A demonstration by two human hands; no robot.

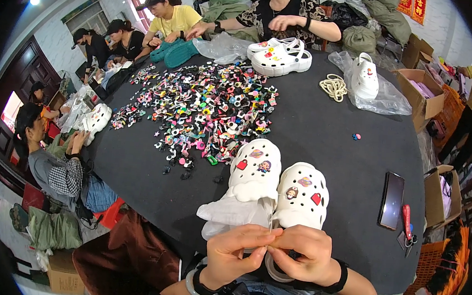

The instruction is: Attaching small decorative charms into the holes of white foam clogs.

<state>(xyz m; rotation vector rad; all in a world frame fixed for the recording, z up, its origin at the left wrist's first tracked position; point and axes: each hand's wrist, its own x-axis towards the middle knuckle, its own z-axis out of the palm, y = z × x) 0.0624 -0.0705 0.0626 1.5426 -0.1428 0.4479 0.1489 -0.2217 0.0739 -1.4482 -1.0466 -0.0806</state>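
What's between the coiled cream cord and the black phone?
In the head view, a small colourful charm lies on the dark table between cord and phone.

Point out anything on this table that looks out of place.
One small colorful charm lies alone on the dark table, well to the right of the heaped charms, so it looks like a stray. The two nearest white clogs show no visible damage.
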